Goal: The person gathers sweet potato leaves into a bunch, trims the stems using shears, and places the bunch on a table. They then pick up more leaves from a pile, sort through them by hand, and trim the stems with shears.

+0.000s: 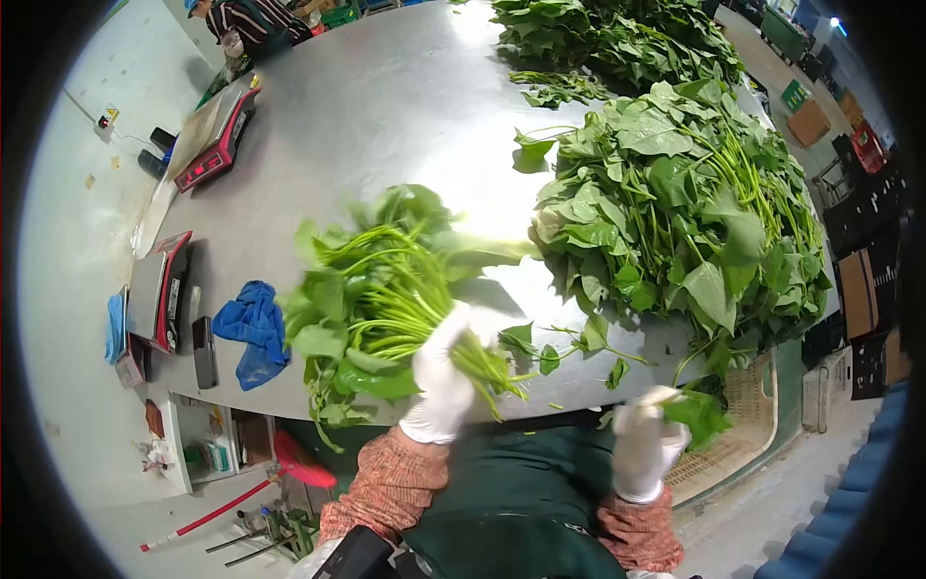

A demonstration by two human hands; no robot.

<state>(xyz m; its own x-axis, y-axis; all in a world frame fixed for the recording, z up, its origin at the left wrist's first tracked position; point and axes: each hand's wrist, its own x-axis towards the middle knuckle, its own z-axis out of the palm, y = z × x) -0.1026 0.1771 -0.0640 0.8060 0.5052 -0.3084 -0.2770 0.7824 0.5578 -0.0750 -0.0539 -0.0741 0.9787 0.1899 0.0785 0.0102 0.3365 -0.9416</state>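
My left hand (442,381), in a white glove, is closed around the stems of a bunch of leafy greens (391,280) near the table's front edge. The leaves spread away to the left and the cut stem ends poke out to the right. White-gloved too, my right hand (644,446) is closed at the front edge with a green leaf (701,417) at its fingers. Beyond it lies a large heap of leafy greens (666,212), with loose sprigs (588,338) scattered before it.
The steel table (386,106) bears another pile of greens (617,39) at the back, two red scales (217,145) (162,289), a blue cloth (253,328) and a dark slim object (204,352). Below right sits a plastic crate (748,415). A person (253,24) stands at the far left.
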